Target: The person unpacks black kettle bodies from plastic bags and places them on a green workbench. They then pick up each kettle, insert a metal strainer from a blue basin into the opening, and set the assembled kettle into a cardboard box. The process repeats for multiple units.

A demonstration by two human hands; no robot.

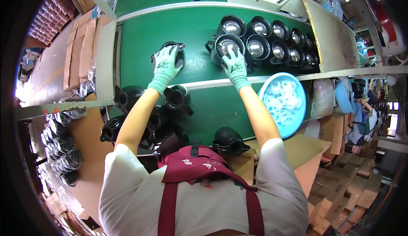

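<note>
My left hand, in a pale green work glove, is closed over the top of a black jug part on the green bench. Most of that part is hidden under the glove. My right hand, gloved the same way, grips the near rim of a round black jug with a shiny silvery inside. Its fingertips reach over the edge into the opening. This jug is at the near left end of two rows of similar black jugs. Several black spouted jug parts sit around my left forearm.
A light blue basin of translucent white plastic rings stands right of my right forearm. Another black spouted part lies near my apron. A pale rail crosses the green bench. A board stands at the rows' right end.
</note>
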